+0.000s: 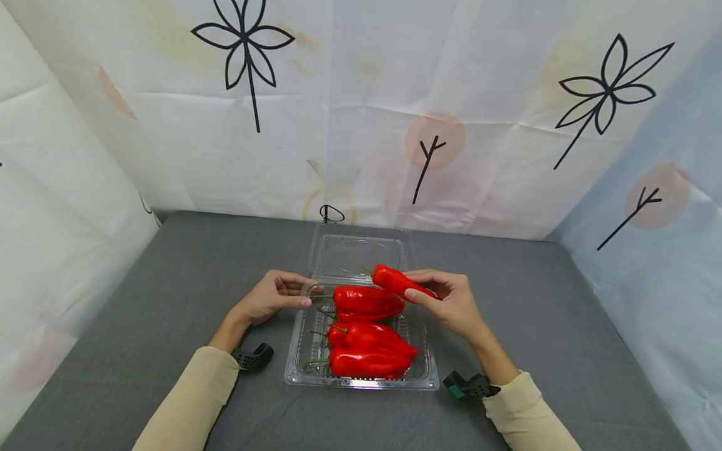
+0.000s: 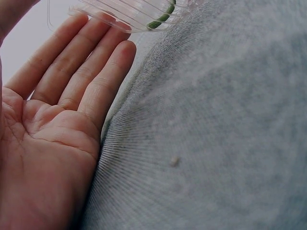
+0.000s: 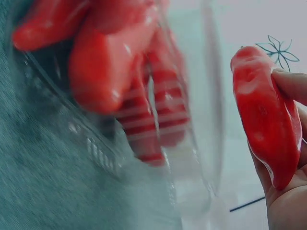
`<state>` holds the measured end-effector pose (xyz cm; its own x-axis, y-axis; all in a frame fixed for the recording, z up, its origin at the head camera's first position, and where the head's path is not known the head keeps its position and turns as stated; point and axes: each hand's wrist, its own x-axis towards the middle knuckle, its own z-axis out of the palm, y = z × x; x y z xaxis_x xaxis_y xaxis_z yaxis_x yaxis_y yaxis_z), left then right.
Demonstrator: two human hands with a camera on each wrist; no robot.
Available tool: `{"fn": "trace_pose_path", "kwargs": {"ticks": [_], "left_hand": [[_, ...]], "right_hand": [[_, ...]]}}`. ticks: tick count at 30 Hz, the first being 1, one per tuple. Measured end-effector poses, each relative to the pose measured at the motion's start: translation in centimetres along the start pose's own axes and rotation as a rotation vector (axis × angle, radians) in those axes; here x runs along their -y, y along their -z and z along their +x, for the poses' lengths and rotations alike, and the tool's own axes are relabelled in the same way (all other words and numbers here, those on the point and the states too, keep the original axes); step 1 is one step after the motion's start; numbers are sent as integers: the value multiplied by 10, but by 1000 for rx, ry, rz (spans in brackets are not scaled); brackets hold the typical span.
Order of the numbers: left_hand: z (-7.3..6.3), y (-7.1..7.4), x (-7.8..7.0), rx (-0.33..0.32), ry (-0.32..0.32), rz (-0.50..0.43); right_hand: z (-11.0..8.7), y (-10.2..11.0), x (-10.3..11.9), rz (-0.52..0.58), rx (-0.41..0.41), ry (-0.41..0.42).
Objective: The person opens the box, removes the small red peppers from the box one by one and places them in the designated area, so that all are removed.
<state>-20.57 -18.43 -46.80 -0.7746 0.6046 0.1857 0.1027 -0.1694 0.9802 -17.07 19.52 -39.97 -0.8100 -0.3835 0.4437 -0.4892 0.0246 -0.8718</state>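
Note:
My right hand grips a red pepper between thumb and fingers, above the right side of a clear plastic clamshell container. In the right wrist view the held pepper is wrinkled and tapers downward. Several more red peppers lie side by side in the container, green stems to the left. At the container's back left rim is my left hand; in the left wrist view its fingers are nearly straight, tips at the clear wall.
The container's transparent lid is folded back, away from me. A grey cloth covers the table. White patterned fabric hangs behind and at both sides. Black bands are on both wrists.

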Motion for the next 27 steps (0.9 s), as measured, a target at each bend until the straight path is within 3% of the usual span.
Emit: {"fn": "trace_pose_path", "kwargs": {"ticks": [6, 12, 16, 27], "left_hand": [[0, 0, 0, 0, 0, 7], [0, -1, -1, -3, 6, 13], [0, -1, -1, -5, 8, 21], [-1, -1, -2, -12, 9, 29]], "right_hand": [[1, 17, -1, -43, -103, 7], [1, 34, -5, -126, -242, -38], [1, 43, -9, -190, -356, -97], [-3, 58, -35, -166, -628, -333]]}}
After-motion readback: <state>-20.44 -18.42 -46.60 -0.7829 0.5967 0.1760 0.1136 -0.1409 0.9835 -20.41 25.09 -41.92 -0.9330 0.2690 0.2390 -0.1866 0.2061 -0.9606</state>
